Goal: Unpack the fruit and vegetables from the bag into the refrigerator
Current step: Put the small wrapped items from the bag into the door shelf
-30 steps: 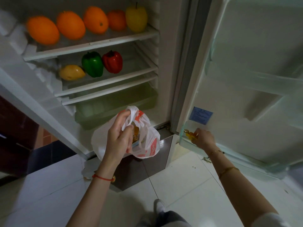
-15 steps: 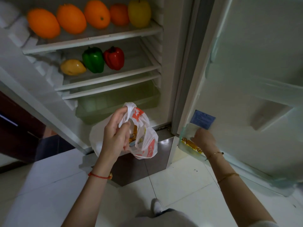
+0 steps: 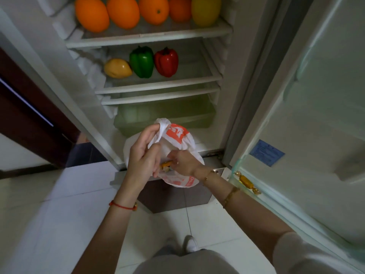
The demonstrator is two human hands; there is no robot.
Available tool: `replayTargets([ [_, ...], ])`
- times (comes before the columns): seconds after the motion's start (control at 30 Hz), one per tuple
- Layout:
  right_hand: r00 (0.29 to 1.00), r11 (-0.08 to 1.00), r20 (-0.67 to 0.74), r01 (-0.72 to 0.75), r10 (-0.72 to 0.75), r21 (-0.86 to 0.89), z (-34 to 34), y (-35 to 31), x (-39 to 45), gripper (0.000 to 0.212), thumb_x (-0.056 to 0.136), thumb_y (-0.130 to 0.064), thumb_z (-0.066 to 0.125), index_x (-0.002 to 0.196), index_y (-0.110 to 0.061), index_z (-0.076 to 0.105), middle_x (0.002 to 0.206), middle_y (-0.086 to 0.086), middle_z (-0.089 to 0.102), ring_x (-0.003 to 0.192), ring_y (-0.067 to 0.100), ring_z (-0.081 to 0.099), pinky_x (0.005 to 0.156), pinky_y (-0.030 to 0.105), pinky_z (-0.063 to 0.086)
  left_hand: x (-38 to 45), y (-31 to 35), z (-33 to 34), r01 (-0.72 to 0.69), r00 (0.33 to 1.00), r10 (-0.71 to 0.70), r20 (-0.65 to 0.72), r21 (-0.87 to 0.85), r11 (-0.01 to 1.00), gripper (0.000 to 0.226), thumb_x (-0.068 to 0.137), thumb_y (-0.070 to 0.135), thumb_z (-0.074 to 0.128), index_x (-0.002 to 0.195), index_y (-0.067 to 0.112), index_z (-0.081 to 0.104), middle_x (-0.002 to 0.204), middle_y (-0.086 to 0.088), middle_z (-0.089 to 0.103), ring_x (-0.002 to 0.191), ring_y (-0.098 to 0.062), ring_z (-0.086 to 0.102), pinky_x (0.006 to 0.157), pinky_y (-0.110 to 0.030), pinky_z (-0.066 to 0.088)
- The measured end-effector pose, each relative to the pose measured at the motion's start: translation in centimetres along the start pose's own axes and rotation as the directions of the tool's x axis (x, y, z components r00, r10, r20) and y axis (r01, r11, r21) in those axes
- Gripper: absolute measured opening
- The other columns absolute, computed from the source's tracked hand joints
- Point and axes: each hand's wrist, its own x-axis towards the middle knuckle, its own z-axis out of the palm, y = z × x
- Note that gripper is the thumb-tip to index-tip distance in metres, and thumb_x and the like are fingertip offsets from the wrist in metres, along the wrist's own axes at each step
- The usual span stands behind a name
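Mostly unpacked already, judging by the shelves of the open white refrigerator (image 3: 221, 31). Along the top of the frame: three oranges (image 3: 123, 11), a reddish-orange round fruit (image 3: 179, 8) and a yellow apple-like fruit (image 3: 205, 9) in a row on the upper shelf. One shelf down, left to right: a yellow mango (image 3: 117, 68), a glossy green bell pepper (image 3: 141, 61) and a glossy red bell pepper (image 3: 166, 62). Below those, a pale translucent crisper drawer (image 3: 164, 115), contents not discernible.

At centre frame, just in front of the fridge's bottom edge, the thin white plastic bag with orange printing (image 3: 177, 135), hanging in the air. Left hand (image 3: 143, 155) gripping the bag's bunched handle and rim, fingers curled round the plastic, holding the mouth open. Right hand (image 3: 182, 161) reaching into that mouth, fingers bent inside; at their tips a small orange-yellow item (image 3: 166, 164), seemingly pinched, though the grip itself mostly hidden by the plastic.

At lower right, in the bottom rack of the open door (image 3: 296, 115), two gold-wrapped candies (image 3: 245, 180) lying end to end.

Probably near the end: bag slack and nearly flat, so only a few small pieces left to lift out and place.
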Motion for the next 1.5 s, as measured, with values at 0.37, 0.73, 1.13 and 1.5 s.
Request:
replayTargets([
  [0.37,0.992,0.965,0.099,-0.054,0.081,-0.255,5.9,3.1,7.2,0.048,0.098,-0.034,0.050,0.140,-0.016,0.039,0.140,0.010,0.047,0.128,0.030,0.045,0.114,0.042,0.035,1.6,-0.6,-2.6,0.113,0.992,-0.107,-0.070,0.098,0.989,0.037,0.097,-0.002,0.042,0.125,0.021,0.053,0.096,-0.012,0.058,0.047,-0.025,0.051,0.037,-0.016,0.033],
  [0.73,0.992,0.835,0.126,0.077,-0.009,-0.545,8.0,4.9,8.9,0.066,0.092,-0.046,0.056,0.143,-0.010,0.035,0.147,0.013,0.040,0.138,0.036,0.036,0.121,0.050,0.015,3.4,-1.7,-4.1,0.126,0.992,-0.120,-0.044,0.179,0.976,0.047,0.098,0.001,0.043,0.112,0.045,0.051,0.050,0.008,0.053,0.042,-0.010,0.044,0.042,-0.031,0.044],
  [1.13,0.977,0.941,-0.202,0.005,0.067,0.338,3.5,4.6,6.4,0.036,0.089,-0.027,0.068,0.122,-0.015,0.058,0.116,0.001,0.065,0.106,0.013,0.060,0.099,0.034,0.050,4.2,-1.7,-4.2,0.105,0.994,-0.109,0.015,0.188,0.977,0.040,0.098,0.004,0.045,0.121,0.035,0.052,0.079,0.008,0.057,0.050,-0.001,0.056,0.047,-0.014,0.042],
  [1.5,0.966,0.554,0.117,-0.230,0.232,0.800,-4.8,3.1,-1.0,0.038,0.092,-0.026,0.065,0.122,-0.005,0.058,0.115,0.019,0.067,0.104,0.033,0.067,0.094,0.040,0.056,4.1,-1.1,-2.9,-0.014,0.995,-0.010,0.097,0.240,0.971,0.053,0.096,0.001,0.044,0.113,0.051,0.047,0.077,0.006,0.055,0.048,-0.005,0.045,0.047,-0.036,0.042],
])
